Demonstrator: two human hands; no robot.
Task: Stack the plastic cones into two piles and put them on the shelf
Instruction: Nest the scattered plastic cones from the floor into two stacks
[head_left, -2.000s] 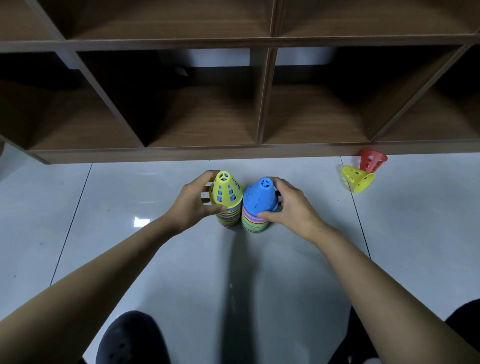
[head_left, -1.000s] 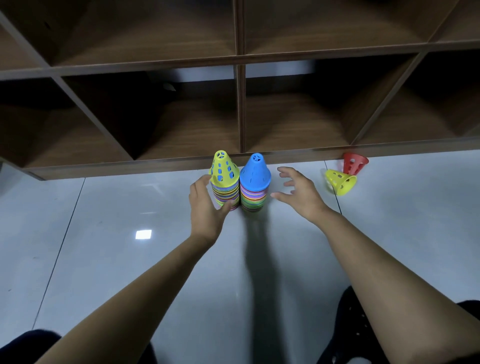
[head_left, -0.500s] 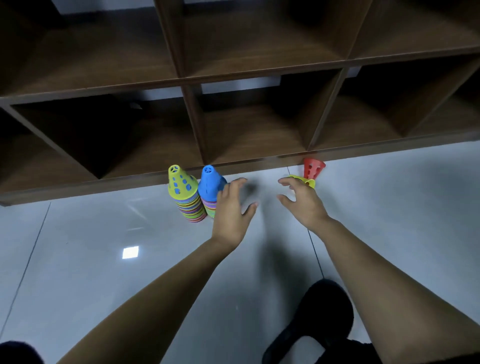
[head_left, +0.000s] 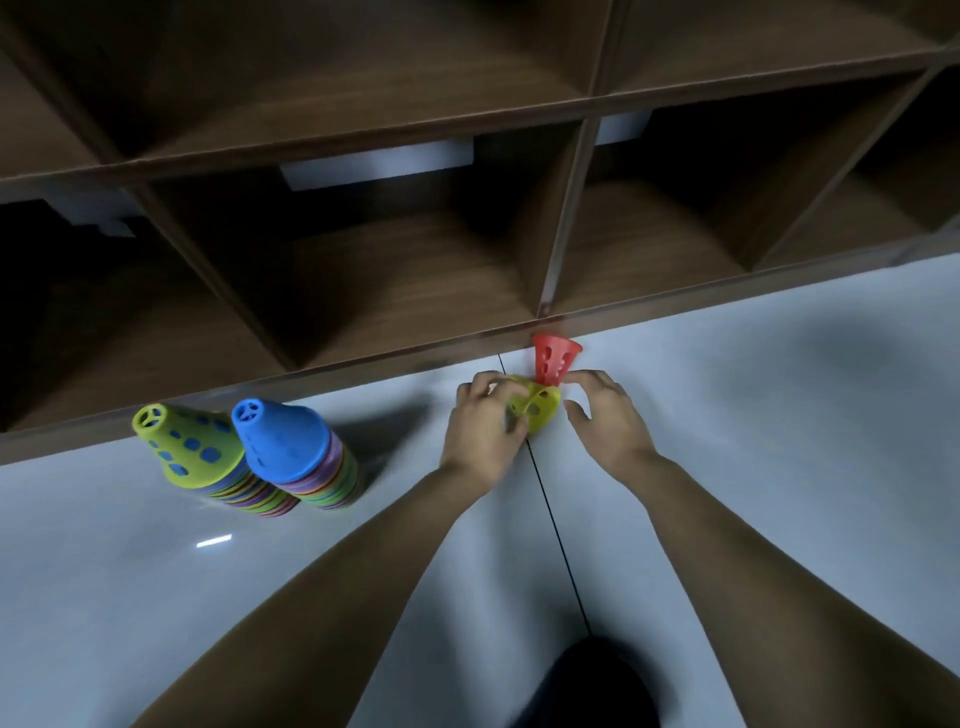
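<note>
Left hand (head_left: 480, 431) gripped loose yellow cone (head_left: 537, 410) lying on its side on floor (head_left: 779, 415). Right hand (head_left: 608, 415) spread wide just beside it, fingertips near red cone (head_left: 553, 358), which stood upside down by shelf (head_left: 395, 358) edge. Yellow-topped pile (head_left: 200, 452) and blue-topped pile (head_left: 298, 457) stood touching on floor, well to left, before shelf.
</note>
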